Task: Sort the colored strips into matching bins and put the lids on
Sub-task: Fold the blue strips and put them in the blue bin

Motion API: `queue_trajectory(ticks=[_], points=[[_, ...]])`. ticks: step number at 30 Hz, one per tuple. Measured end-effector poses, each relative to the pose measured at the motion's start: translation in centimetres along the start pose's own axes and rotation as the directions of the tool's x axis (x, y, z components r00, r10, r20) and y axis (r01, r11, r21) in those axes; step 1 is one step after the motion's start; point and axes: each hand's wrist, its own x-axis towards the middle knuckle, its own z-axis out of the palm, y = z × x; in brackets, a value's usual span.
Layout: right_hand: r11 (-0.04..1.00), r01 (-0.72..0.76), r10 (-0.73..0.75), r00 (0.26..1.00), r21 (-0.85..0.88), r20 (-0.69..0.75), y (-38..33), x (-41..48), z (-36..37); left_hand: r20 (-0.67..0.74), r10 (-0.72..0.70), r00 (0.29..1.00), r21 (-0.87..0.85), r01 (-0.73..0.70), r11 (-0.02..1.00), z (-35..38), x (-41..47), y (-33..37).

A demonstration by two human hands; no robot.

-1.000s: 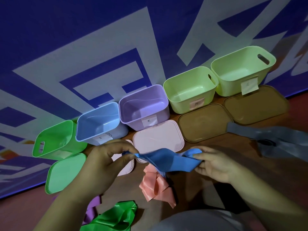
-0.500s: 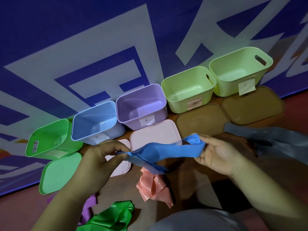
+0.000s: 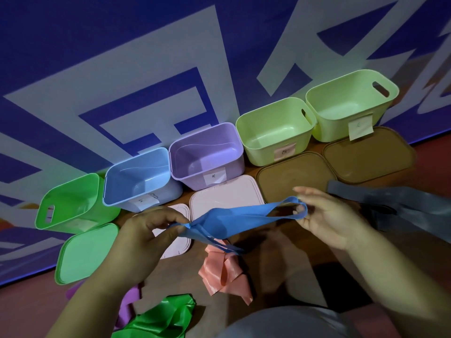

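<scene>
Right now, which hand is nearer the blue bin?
Left. The left hand pinches the blue strip just in front of the blue bin; the right hand holds its other end farther right, by a brown lid.

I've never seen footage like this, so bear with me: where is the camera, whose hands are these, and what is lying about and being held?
No machine: a head-worn camera looks down at a person's own hands. The left hand and right hand hold a blue strip stretched between them. Behind stand five open bins, green bin, blue bin, purple bin and two light green bins, lids lying in front. A pink strip, green strip, purple strip and grey strip lie loose.
</scene>
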Motion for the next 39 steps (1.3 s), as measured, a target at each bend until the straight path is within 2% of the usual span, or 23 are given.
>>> queue_trajectory(ticks=[2, 3, 6, 8, 10, 12, 14, 16, 18, 20, 22, 24, 27, 29, 31, 33, 34, 35, 37, 39], points=[[0.993, -0.044, 0.043, 0.999, 0.106, 0.017, -0.4, -0.2, -0.2, -0.002, -0.010, 1.000, -0.001, 0.010, 1.000, 0.0, 0.0, -0.1], [0.997, -0.039, 0.038, 0.999, 0.069, 0.011, -0.4, -0.2, -0.3, -0.004, -0.017, 1.000, -0.006, 0.017, 1.000, 0.0, 0.0, -0.1], [0.968, 0.053, -0.066, 0.997, -0.247, -0.046, 0.1, 0.1, -0.5, -0.014, -0.020, 1.000, 0.001, 0.020, 1.000, -0.1, 0.0, -0.1], [0.863, 0.136, -0.211, 0.972, -0.487, -0.101, 0.3, 0.4, -0.4, -0.015, -0.014, 1.000, 0.015, 0.015, 1.000, 0.1, 0.0, 0.0], [0.736, 0.220, -0.397, 0.906, -0.640, -0.145, 0.7, 0.7, -0.2, -0.010, -0.006, 1.000, 0.008, 0.006, 1.000, 0.2, 0.0, 0.3], [0.628, 0.268, -0.563, 0.805, -0.731, -0.189, 1.2, 0.7, 0.0, -0.021, -0.001, 1.000, -0.002, 0.001, 1.000, 0.4, 0.0, 0.4], [0.573, 0.309, -0.661, 0.722, -0.759, -0.205, 1.8, 0.4, 0.3, -0.059, -0.020, 0.998, -0.041, 0.017, 0.999, 0.7, 0.0, 0.3], [0.593, 0.354, -0.691, 0.685, -0.723, -0.231, 2.0, 0.3, 0.5, -0.104, -0.079, 0.991, -0.157, 0.062, 0.986, 0.8, 0.0, 0.2], [0.660, 0.377, -0.665, 0.695, -0.650, -0.273, 2.0, 0.5, 0.8, -0.143, -0.141, 0.980, -0.253, 0.101, 0.962, 0.8, 0.0, 0.1], [0.802, 0.390, -0.553, 0.772, -0.452, -0.314, 1.7, 0.6, 1.1, -0.174, -0.182, 0.968, -0.309, 0.122, 0.943, 0.9, 0.1, 0.0], [0.941, 0.319, -0.339, 0.893, -0.116, -0.297, 1.1, 0.4, 1.5, -0.203, -0.217, 0.955, -0.352, 0.136, 0.926, 0.9, 0.1, 0.0], [0.969, 0.216, -0.183, 0.954, 0.122, -0.239, 0.4, 0.1, 1.6, -0.214, -0.235, 0.948, -0.379, 0.141, 0.914, 0.9, 0.2, 0.2], [0.958, 0.173, -0.141, 0.979, 0.230, -0.149, -0.5, -0.2, 1.5, -0.206, -0.246, 0.947, -0.410, 0.145, 0.900, 1.1, 0.1, 0.4], [0.972, 0.205, -0.190, 0.974, 0.115, -0.123, -0.5, -0.2, 1.6, -0.196, -0.253, 0.947, -0.421, 0.151, 0.894, 1.3, 0.1, 0.6], [0.928, 0.290, -0.332, 0.929, -0.233, -0.165, -0.1, 0.2, 1.5, -0.186, -0.251, 0.950, -0.416, 0.155, 0.896, 1.5, 0.0, 0.8], [0.756, 0.343, -0.526, 0.826, -0.557, -0.204, 0.4, 0.4, 1.2, -0.173, -0.247, 0.953, -0.422, 0.154, 0.894, 1.7, 0.0, 0.9], [0.673, 0.356, -0.602, 0.772, -0.648, -0.201, 0.5, 0.5, 1.1, -0.168, -0.243, 0.955, -0.421, 0.154, 0.894, 1.8, 0.0, 0.9], [0.608, 0.365, -0.655, 0.733, -0.705, -0.185, 0.5, 0.6, 1.1, -0.162, -0.240, 0.957, -0.418, 0.153, 0.895, 1.9, 0.0, 0.8], [0.540, 0.381, -0.692, 0.709, -0.750, -0.137, 0.6, 0.8, 1.0, -0.162, -0.242, 0.957, -0.413, 0.157, 0.897, 1.9, -0.1, 0.8], [0.607, 0.404, -0.646, 0.752, -0.684, -0.130, 0.5, 1.0, 1.1, -0.168, -0.254, 0.953, -0.424, 0.162, 0.891, 1.7, -0.1, 0.8]])
